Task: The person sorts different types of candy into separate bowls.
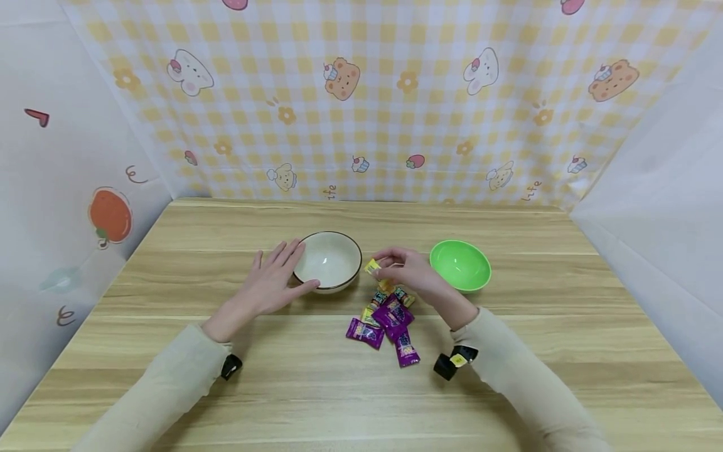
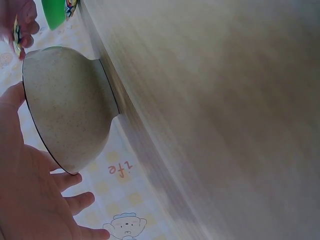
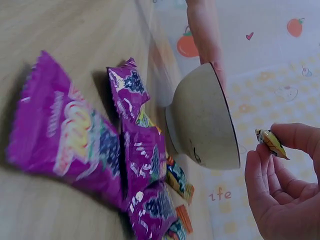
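Observation:
My left hand point(image 1: 272, 282) has its fingers spread and touches the rim of a cream bowl with a dark edge point(image 1: 330, 263). The left wrist view shows the thumb and fingers of that hand along the bowl's rim. Between thumb and fingertips, my right hand point(image 1: 411, 271) pinches a small yellow-wrapped candy point(image 3: 271, 143), just right of the bowl and above the table. Below that hand lies a loose pile of candies: several purple grape-printed packets point(image 1: 393, 314) and several yellow ones point(image 1: 369, 317), some partly covered by others.
A bright green bowl point(image 1: 460, 267) stands to the right of my right hand. The light wooden table point(image 1: 316, 389) reaches back to a yellow checked curtain point(image 1: 384, 119) with cartoon prints. White cloth walls point(image 1: 68, 188) rise at both sides.

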Available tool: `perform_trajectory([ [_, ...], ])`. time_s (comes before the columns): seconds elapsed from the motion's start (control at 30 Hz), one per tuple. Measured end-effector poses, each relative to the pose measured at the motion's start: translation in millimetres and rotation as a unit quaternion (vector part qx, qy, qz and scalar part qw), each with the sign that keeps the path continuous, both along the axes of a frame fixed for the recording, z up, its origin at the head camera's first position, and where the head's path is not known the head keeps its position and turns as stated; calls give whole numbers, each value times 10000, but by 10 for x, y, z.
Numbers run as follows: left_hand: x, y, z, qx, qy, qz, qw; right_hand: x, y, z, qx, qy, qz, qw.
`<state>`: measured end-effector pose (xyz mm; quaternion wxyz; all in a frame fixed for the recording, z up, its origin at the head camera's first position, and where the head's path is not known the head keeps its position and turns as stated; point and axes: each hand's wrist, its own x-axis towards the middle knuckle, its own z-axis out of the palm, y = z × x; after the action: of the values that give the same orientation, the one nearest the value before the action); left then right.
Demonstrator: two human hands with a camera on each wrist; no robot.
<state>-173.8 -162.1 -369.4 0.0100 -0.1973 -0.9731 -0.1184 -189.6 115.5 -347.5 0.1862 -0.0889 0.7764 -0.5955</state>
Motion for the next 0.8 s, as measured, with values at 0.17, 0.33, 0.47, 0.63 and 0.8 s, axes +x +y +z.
perform_trajectory([
  [0.17,5,7,4,3,34,3,10000,-57,-114,18,-201,-8,-9,9998],
  [0.33,7,10,5,3,59,24,10000,-109,-226,66,-296,79,-31,9995],
  [0.47,8,11,3,-2,29,35,10000,-151,-324,101,-301,97,-138,9994],
  [0.63,6,13,1,-1,3,38,10000,-199,-445,143,-131,250,-201,9994],
  [0.8,3,15,7,4,10,34,10000,-230,-542,179,-93,429,-167,9989],
])
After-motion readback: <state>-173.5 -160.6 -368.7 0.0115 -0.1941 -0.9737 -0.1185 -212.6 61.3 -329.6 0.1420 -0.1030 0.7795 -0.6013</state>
